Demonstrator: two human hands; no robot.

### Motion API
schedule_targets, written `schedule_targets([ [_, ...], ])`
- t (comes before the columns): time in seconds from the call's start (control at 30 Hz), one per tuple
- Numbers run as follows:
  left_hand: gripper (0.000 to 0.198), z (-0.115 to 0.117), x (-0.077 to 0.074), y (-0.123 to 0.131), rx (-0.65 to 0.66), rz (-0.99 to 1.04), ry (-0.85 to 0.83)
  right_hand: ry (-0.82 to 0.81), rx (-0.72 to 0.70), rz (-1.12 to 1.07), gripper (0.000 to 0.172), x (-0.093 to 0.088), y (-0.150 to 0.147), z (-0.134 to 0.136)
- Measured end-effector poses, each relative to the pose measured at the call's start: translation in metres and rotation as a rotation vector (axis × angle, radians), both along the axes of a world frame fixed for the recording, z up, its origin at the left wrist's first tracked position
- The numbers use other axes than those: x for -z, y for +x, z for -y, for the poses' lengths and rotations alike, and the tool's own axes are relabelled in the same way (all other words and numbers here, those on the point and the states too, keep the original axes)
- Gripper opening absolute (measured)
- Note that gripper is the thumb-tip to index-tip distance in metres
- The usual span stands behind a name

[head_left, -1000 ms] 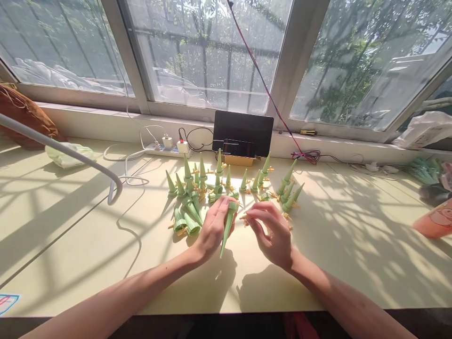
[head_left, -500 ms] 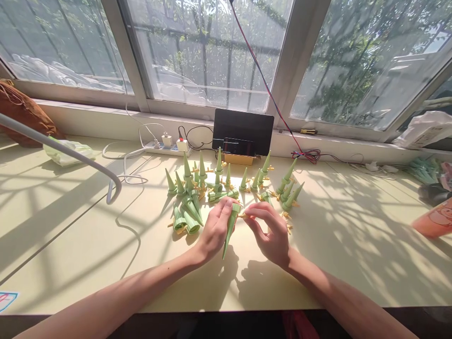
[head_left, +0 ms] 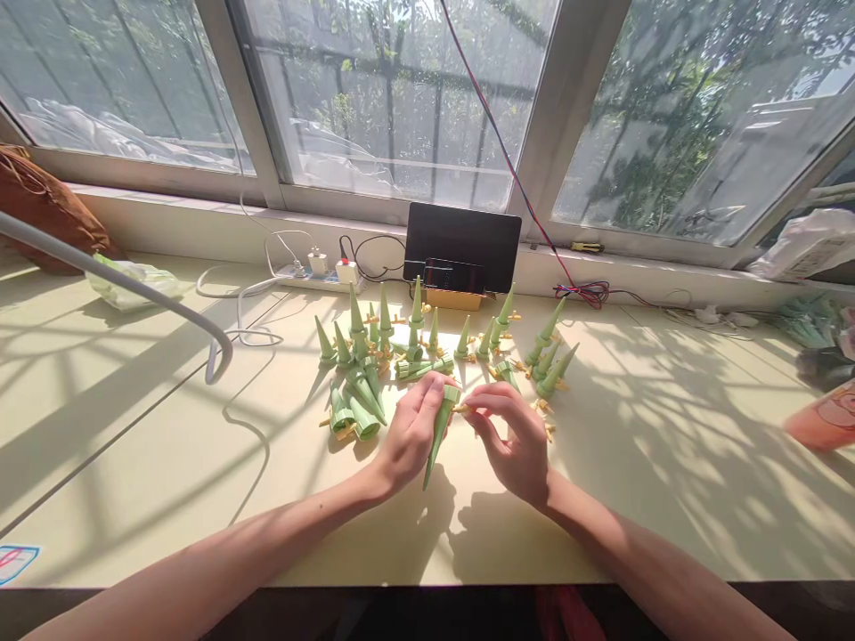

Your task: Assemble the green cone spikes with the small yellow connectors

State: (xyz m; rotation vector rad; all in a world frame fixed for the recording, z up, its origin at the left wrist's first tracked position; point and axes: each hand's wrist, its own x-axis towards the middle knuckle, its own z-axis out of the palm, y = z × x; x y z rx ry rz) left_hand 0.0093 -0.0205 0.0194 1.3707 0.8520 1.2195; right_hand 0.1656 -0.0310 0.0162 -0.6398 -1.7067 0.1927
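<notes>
Green cone [head_left: 441, 436]: 1, in the left hand [head_left: 411, 425], above the table [head_left: 641, 499] near its front edge; wide end up, tip slanting down toward the person. Left fingers closed round its wide part. Right hand [head_left: 517, 438]: thumb and fingertips nearly together, pinching 1 yellow piece [head_left: 460, 409] beside the wide end; cannot tell if the two parts touch. Beyond the hands, more green cones [head_left: 463, 341]: well over ten, some upright, some lying; overlap prevents an exact count. Of these, at least 3 stand at right; 2 lie at left front, open ends toward the person. Behind: 1 tablet [head_left: 464, 233], 1 phone [head_left: 452, 276] before it, 1 power strip [head_left: 329, 284] bearing 2 white plugs [head_left: 346, 272].
</notes>
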Motion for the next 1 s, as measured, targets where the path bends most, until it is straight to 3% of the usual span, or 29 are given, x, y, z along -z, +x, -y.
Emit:
schedule_targets([
  [0.73,0.038,0.0014,-0.0032,-0.0011,-0.049,-0.039,0.058,-0.094,-0.018,0.007,0.009,0.0042,0.0017,-0.0061],
  [1.0,0.037,0.0021,-0.0009,-0.003,-0.143,-0.214,0.161,-0.126,-0.033,-0.012,0.007,0.0069,0.0011,-0.0065],
])
